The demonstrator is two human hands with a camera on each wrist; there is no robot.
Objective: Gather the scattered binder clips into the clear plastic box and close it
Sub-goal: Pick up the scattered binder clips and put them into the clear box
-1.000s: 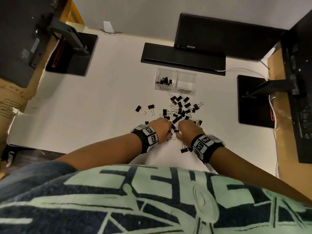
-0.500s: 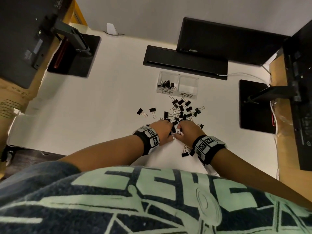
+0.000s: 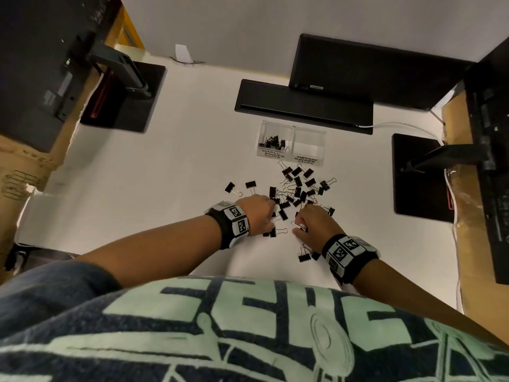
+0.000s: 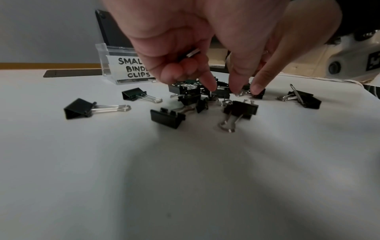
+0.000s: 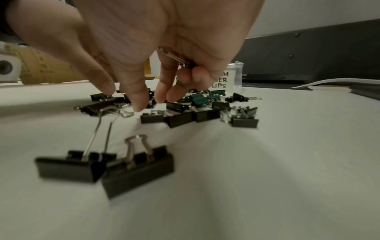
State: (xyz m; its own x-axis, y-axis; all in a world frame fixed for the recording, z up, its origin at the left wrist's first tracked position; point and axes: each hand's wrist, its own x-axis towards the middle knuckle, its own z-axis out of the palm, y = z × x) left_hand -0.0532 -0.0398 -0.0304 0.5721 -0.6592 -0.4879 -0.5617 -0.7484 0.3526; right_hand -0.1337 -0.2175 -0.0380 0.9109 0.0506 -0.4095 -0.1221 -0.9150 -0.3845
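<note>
One clear plastic box (image 3: 292, 146) with two compartments; dozens of binder clips (image 3: 298, 186).

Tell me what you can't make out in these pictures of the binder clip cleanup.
- Head view: the fingertips of the left hand and right hand are hidden behind the hands' own backs.
- Left wrist view: the box label is partly covered by the hand; how many clips it holds is hidden in the palm.
- Right wrist view: the near clips are blurred; the held clip is mostly covered by fingers.
- Head view: the count in the box's small compartment is too small to tell.
</note>
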